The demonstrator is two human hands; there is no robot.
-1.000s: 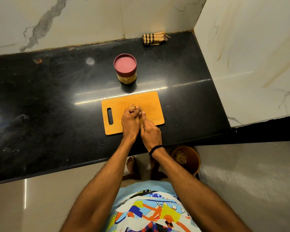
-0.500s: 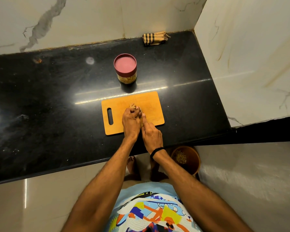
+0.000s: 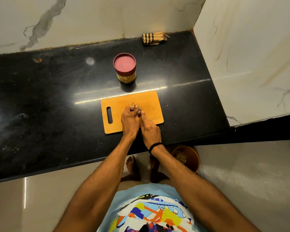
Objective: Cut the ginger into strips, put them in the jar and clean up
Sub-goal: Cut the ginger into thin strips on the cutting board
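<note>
An orange cutting board [image 3: 151, 99] with a handle slot lies on the black counter [image 3: 57, 97]. On it, my left hand [image 3: 130, 120] holds down a tan piece of ginger [image 3: 132, 104] that sticks out past the fingertips. My right hand [image 3: 150, 131] grips a small knife [image 3: 139, 108], index finger along its back, blade right beside the ginger. Behind the board stands a jar [image 3: 125, 68] with a dark red lid on; its glass shows pale contents.
A folded striped cloth [image 3: 153, 38] lies at the counter's back right corner. Marble walls close the back and right. On the floor below the counter edge sits a brown bowl [image 3: 188, 157] with scraps, beside my bare feet.
The knife and my right hand shifted slightly along the ginger in small cutting strokes. My left hand stayed on the ginger.
</note>
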